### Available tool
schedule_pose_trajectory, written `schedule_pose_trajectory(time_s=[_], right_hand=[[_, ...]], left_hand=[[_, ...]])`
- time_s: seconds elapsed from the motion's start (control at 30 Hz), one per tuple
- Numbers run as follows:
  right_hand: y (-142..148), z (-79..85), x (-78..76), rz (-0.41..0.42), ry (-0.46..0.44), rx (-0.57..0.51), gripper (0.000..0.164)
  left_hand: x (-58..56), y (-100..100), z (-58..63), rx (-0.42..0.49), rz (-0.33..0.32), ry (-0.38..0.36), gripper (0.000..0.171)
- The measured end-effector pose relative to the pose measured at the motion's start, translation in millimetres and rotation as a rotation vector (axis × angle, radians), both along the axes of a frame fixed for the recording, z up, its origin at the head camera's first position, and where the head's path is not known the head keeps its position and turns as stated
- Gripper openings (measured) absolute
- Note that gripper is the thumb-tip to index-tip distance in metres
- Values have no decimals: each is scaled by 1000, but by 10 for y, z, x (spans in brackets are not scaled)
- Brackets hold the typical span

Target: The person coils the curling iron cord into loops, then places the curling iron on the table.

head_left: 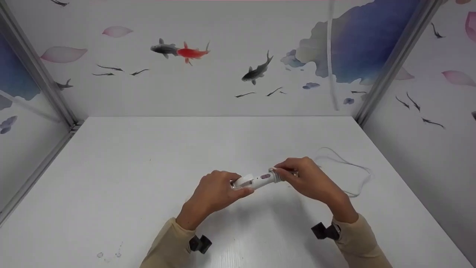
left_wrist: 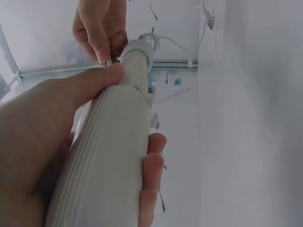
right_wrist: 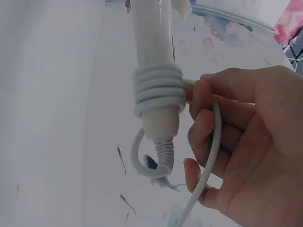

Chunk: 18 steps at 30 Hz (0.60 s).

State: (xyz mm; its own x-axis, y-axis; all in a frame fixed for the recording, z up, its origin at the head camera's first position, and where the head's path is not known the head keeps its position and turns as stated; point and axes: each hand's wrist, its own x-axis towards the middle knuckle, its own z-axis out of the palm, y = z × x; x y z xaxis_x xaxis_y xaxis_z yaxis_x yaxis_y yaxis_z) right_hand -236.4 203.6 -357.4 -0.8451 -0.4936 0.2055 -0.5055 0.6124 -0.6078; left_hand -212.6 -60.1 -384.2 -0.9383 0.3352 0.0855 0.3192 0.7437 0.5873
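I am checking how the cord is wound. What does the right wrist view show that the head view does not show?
Only the right wrist view shows the cord wrapped in several tight turns around the end of the white appliance, with its fingers pinching the cord. Only the head view shows the left hand gripping the other end, the loose cord lying on the white table, and the fish-painted walls. Both show the right hand at the appliance's cord end.

Left hand [head_left: 215,192] curled in grip, right hand [head_left: 305,178] pinching, forearms converging
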Motion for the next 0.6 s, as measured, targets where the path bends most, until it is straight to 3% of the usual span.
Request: schedule_pose_trajectory(time_s=[0.2, 0.47, 0.6], right_hand=[[-55, 21, 56, 9, 66, -4, 23], [-73, -5, 41, -1, 24, -31, 24], [-48, -42, 1, 16, -3, -31, 25]], left_hand=[[-4, 42, 1, 18, 125, 8, 48], [-25, 12, 38, 102, 216, 42, 46], [-37, -22, 75, 155, 241, 26, 47]])
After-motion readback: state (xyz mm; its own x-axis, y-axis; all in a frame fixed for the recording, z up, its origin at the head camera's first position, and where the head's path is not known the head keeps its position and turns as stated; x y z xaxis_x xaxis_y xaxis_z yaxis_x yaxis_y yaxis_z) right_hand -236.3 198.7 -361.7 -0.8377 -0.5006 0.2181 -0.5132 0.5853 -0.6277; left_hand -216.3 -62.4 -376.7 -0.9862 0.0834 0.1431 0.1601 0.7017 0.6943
